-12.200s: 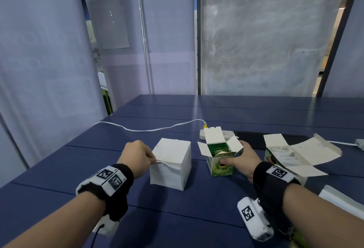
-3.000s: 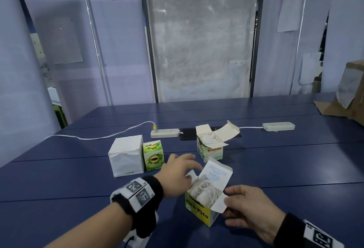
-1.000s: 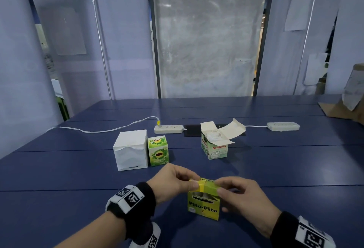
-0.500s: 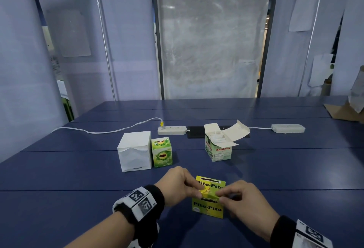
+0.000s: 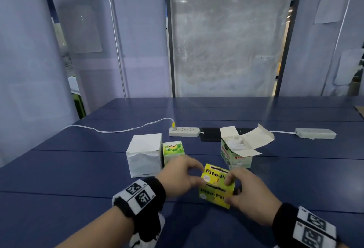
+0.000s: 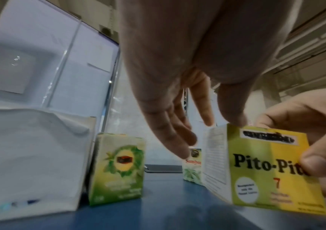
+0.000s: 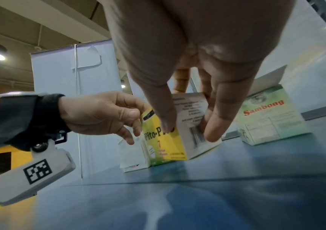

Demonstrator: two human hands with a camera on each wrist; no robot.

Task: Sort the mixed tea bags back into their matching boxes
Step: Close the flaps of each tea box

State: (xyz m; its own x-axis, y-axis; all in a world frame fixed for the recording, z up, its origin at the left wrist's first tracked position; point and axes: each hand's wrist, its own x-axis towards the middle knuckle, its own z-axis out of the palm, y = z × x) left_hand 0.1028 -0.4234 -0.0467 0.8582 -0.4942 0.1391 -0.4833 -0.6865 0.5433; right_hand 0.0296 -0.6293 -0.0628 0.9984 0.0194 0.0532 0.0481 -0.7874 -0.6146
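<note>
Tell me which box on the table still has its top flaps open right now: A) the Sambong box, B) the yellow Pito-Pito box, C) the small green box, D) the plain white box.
A: the Sambong box stands with its flaps spread wide and white bags visible inside, while the yellow Pito-Pito box, gripped by the right hand, and the other two look closed.

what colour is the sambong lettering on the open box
Red, on the pale green Sambong box; clearest in the right wrist view.
</note>
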